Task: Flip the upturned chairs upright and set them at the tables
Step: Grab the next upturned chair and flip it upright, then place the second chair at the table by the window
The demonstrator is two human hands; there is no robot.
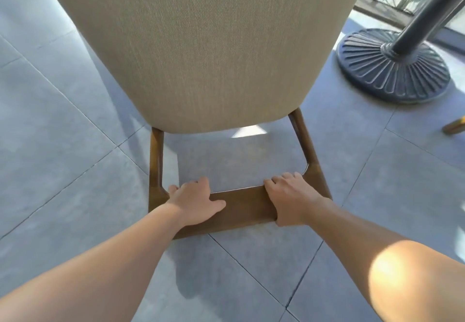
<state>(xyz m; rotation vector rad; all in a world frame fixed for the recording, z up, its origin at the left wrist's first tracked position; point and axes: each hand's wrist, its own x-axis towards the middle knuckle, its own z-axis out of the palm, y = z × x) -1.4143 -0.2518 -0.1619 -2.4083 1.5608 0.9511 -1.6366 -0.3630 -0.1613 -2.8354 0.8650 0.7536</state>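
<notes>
A chair with a beige fabric panel (201, 44) and a brown wooden frame fills the middle of the view. Its wooden top rail (245, 206) lies nearest me, above the grey tiled floor. My left hand (195, 202) grips the rail's left part, fingers curled over the far edge. My right hand (293, 197) grips the rail's right part the same way. Two wooden uprights (156, 160) run from the rail to the fabric panel. The chair's legs are hidden behind the panel.
A dark ribbed round table base (392, 72) with its black post (425, 17) stands at the upper right, close to the chair. A wooden leg tip of another piece of furniture (454, 125) shows at the right edge. Glazing runs along the top right.
</notes>
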